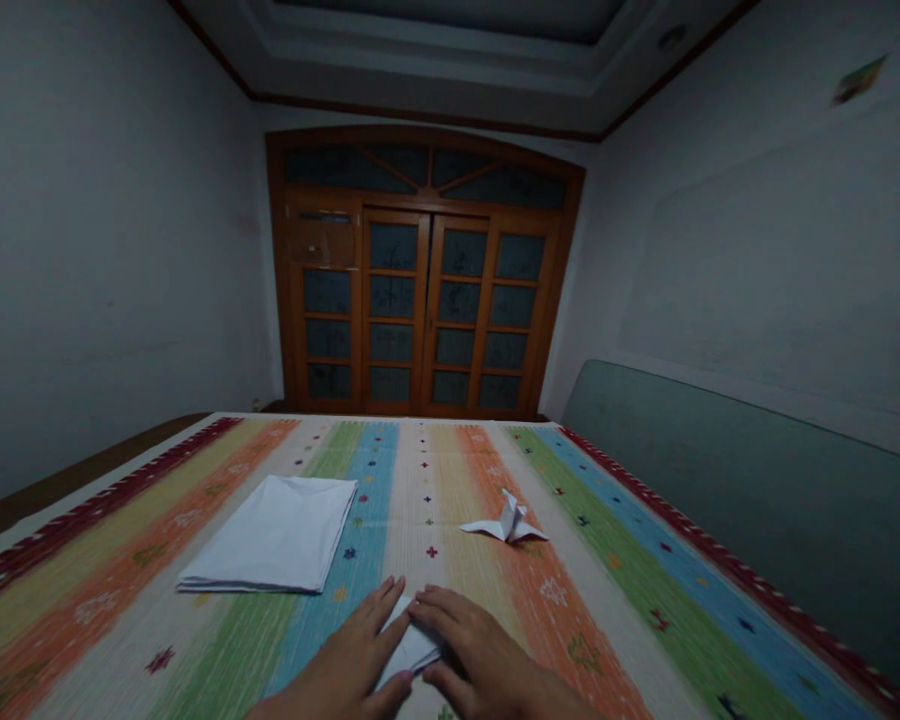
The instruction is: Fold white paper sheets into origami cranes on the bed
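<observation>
A small piece of folded white paper (pixel 411 645) lies on the tablecloth at the near edge, partly hidden under my hands. My left hand (pixel 352 650) holds its left side, with the fingers stretched forward along the paper and the thumb at the near edge. From the right, my right hand (pixel 476 645) grips the same paper, its fingertips on the upper corner and its thumb close to the near edge. The two hands nearly meet at that corner. Beyond my right hand stands a white origami crane (pixel 508 520) with spread wings.
To the left lies a stack of white paper sheets (pixel 274 530). A striped, patterned cloth (pixel 450 470) covers the table. Along the right side runs a grey-green bench back (pixel 720 470). Wooden glazed doors (pixel 427 300) stand beyond the far table edge.
</observation>
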Demonstrator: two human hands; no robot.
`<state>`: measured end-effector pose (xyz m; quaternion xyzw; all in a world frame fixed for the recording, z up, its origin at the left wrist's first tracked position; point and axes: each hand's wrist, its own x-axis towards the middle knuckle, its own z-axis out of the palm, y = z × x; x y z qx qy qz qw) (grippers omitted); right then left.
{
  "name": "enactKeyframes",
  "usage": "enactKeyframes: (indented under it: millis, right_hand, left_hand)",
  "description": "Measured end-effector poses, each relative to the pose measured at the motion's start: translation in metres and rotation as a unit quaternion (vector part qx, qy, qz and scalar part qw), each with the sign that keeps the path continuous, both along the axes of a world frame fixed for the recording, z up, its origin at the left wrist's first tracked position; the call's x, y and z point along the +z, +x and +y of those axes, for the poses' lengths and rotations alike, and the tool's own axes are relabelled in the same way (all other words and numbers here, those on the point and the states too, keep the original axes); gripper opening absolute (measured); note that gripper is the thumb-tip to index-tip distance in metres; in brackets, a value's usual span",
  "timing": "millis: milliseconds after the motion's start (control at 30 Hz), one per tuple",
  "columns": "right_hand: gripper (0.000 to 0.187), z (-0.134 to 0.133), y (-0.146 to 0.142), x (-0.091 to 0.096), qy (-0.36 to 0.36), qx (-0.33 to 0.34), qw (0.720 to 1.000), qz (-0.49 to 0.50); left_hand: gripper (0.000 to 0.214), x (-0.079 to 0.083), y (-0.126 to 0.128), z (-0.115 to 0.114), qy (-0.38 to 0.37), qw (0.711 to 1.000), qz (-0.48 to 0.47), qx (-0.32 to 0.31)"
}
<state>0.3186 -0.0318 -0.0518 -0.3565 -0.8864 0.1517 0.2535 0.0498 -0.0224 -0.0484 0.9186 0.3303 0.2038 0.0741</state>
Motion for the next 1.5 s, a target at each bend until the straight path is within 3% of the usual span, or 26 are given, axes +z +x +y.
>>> enactKeyframes:
  millis: [267, 367, 500, 600, 833, 1100, 1300, 1400, 1500]
  right_hand:
    - [0.054, -0.001, -0.006, 0.012, 0.018, 0.002, 1.000, 0.007]
    - [0.047, 0.000, -0.010, 0.012, 0.024, -0.001, 1.000, 0.002]
    - [0.040, 0.005, -0.012, 0.004, 0.043, -0.001, 0.999, -0.003]
    - [0.037, 0.008, -0.010, -0.002, 0.052, 0.005, 0.999, -0.011]
    - [0.047, 0.014, -0.013, -0.009, 0.031, 0.003, 0.999, -0.039]
    - [0.054, 0.021, -0.017, -0.012, 0.046, 0.010, 0.997, -0.069]
    - [0.055, 0.023, -0.015, -0.016, 0.035, -0.044, 0.997, -0.052]
    - [0.056, 0.021, -0.014, -0.017, 0.022, -0.093, 0.994, 0.047]
    - [0.047, 0.019, -0.016, -0.015, 0.001, -0.127, 0.979, 0.162]
  left_hand:
    - [0.060, 0.016, 0.003, -0.005, -0.031, 0.999, 0.006, 0.015]
    - [0.059, 0.011, 0.007, -0.003, -0.012, 0.999, 0.027, 0.019]
    - [0.075, -0.001, 0.010, 0.002, 0.025, 0.999, 0.039, 0.013]
    - [0.071, -0.005, 0.014, 0.004, 0.038, 0.997, 0.066, 0.024]
    - [0.069, 0.014, 0.027, -0.002, 0.008, 0.984, 0.171, 0.053]
    - [0.078, 0.027, 0.029, -0.001, -0.029, 0.977, 0.184, 0.106]
    - [0.080, 0.012, 0.015, 0.008, -0.056, 0.991, 0.058, 0.107]
    - [0.060, -0.003, 0.008, 0.014, -0.049, 0.988, -0.086, 0.119]
    - [0.043, -0.008, 0.009, 0.018, -0.104, 0.961, -0.210, 0.144]
